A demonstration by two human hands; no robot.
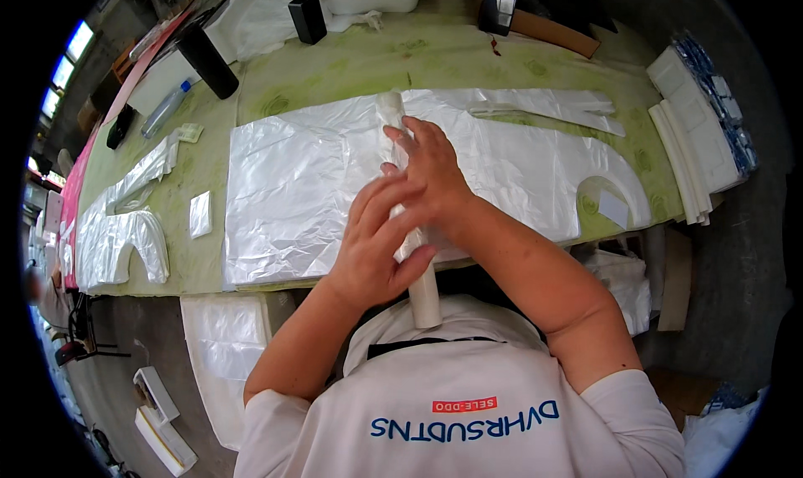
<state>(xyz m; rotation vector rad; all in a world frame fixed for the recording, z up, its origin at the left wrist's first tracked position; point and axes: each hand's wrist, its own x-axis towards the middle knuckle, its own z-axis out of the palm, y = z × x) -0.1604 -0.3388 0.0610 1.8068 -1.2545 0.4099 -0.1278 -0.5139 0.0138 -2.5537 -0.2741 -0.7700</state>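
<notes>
A long pale roll (424, 298) of film runs from the middle of the table toward my lap, its near end against my shirt. My right hand (435, 173) is at its upper part, with fingers and thumb curled over it. My left hand (372, 240) is lower and to the left, fingers spread and loosely bent above the roll, its thumb over the roll's side. Part of the roll is hidden behind my hands. Beneath lies a stack of thin, clear plastic aprons (288, 185), spread flat and wrinkled, with long strips at the far right and a curved neck cutout.
Another folded plastic apron (104, 235) and a small white packet (201, 214) lie left. A black cylinder (207, 60), a clear bottle (167, 108) and a black box (308, 18) stand farther back. White slabs with blue packets (719, 102) line the right edge. A phone (499, 5) leans at the back.
</notes>
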